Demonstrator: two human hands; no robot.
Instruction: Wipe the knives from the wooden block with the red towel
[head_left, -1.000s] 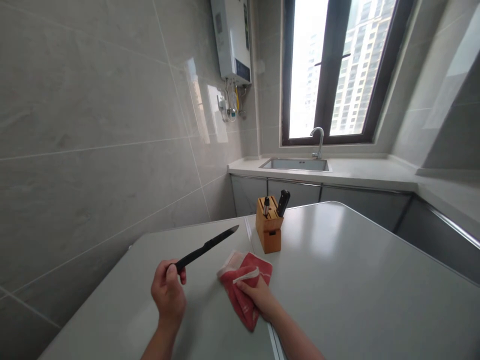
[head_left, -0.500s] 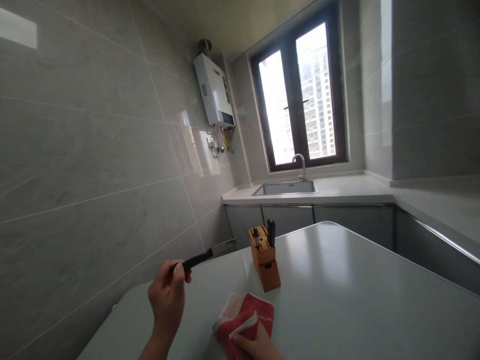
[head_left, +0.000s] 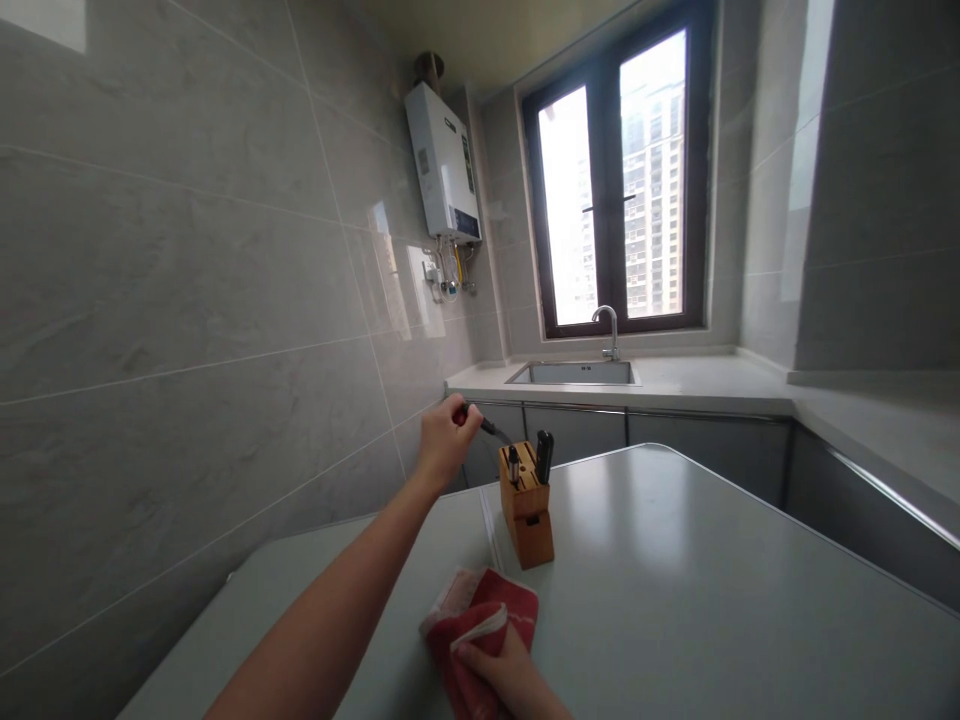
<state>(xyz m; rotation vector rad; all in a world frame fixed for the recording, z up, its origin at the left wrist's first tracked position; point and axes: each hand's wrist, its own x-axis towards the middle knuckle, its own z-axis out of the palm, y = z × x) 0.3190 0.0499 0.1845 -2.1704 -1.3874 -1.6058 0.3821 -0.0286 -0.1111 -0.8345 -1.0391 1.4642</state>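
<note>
My left hand [head_left: 448, 440] is closed round the black handle of a knife [head_left: 487, 426], held out above the table's far edge. Its blade points right toward the top of a wooden knife block [head_left: 531, 530]; whether the tip touches the block I cannot tell. Two black handles stick up from the block, one of them a larger black-handled knife [head_left: 545, 458]. Nearer to me, my right hand [head_left: 510, 672] grips a red and white cloth [head_left: 480, 620], which is bunched up on the table.
The pale table [head_left: 675, 600] has a seam left of the block. Beyond it runs a white counter [head_left: 697, 372] with a sink [head_left: 577, 375] and a faucet [head_left: 609, 335]. A water heater [head_left: 446, 165] hangs on the tiled wall at left, near the window [head_left: 615, 190].
My left hand has reached forward and right with the knife, bringing its blade to the knife block. The right hand stays on the cloth. The view has shifted slightly.
</note>
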